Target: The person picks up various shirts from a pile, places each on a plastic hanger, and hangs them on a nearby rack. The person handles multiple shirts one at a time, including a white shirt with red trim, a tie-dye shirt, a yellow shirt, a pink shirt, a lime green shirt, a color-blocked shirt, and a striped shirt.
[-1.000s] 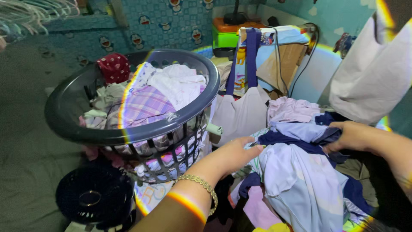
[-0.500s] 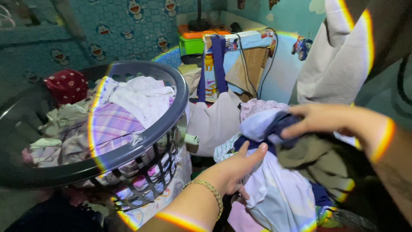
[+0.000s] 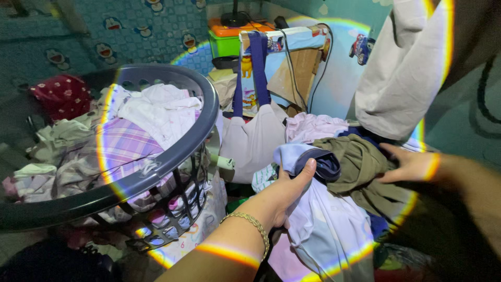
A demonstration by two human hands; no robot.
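The left hand (image 3: 284,196), a gold chain bracelet (image 3: 249,227) at its wrist, gripped the pale lilac garment (image 3: 326,230) near its navy-trimmed collar, thumb pressed up against the fold and fingers tucked out of sight behind the cloth. The right hand (image 3: 409,166) lay with fingers stretched flat against the olive-green garment (image 3: 360,167), touching it; whether it had hold of the cloth could not be told. Both pieces sat atop a loose heap of clothes low at centre right, the olive one just beside and partly over the lilac one, with a pink garment (image 3: 313,125) behind them. To the left stood a dark grey plastic laundry basket (image 3: 172,156), tilted and full of washing, a purple plaid cloth (image 3: 125,146) and white clothes on top. A grey bag with blue straps (image 3: 255,136) rested between basket and heap. A white garment (image 3: 402,68) hung at upper right.
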